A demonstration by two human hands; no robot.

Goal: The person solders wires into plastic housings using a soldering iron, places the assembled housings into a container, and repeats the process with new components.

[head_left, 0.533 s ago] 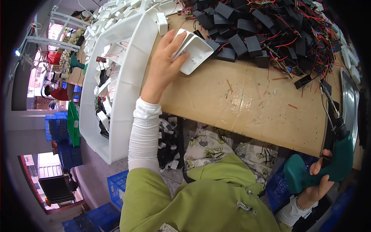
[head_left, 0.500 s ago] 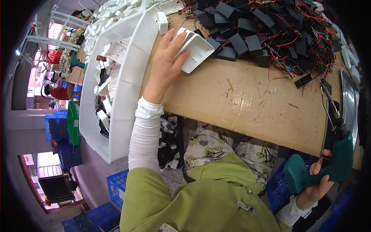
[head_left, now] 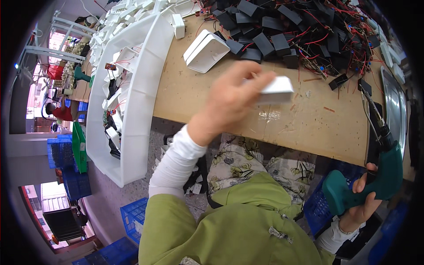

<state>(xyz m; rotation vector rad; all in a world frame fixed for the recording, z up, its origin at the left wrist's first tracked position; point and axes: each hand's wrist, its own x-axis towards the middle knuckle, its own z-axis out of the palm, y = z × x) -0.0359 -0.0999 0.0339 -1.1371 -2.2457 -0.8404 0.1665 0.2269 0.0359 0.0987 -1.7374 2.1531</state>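
Observation:
My left hand point(head_left: 229, 101) is raised above the wooden bench point(head_left: 282, 119) and grips a small white plastic case point(head_left: 276, 90); both are motion-blurred. Two more white cases point(head_left: 205, 51) lie stacked on the bench further back. At the lower right, my right hand point(head_left: 360, 203) holds a teal electric screwdriver point(head_left: 375, 183) by its grip, below the bench's front edge, with its black nose pointing up.
A long white tray point(head_left: 137, 101) with white shells and small circuit boards runs along the left. A heap of black modules with red wires point(head_left: 300, 31) covers the bench's far side. A metal tray point(head_left: 395, 106) sits at the right. Blue crates point(head_left: 132, 218) stand on the floor.
My left hand has lifted one white case off the stack at the back and carried it nearer and to the right. My right hand with the screwdriver has stayed put.

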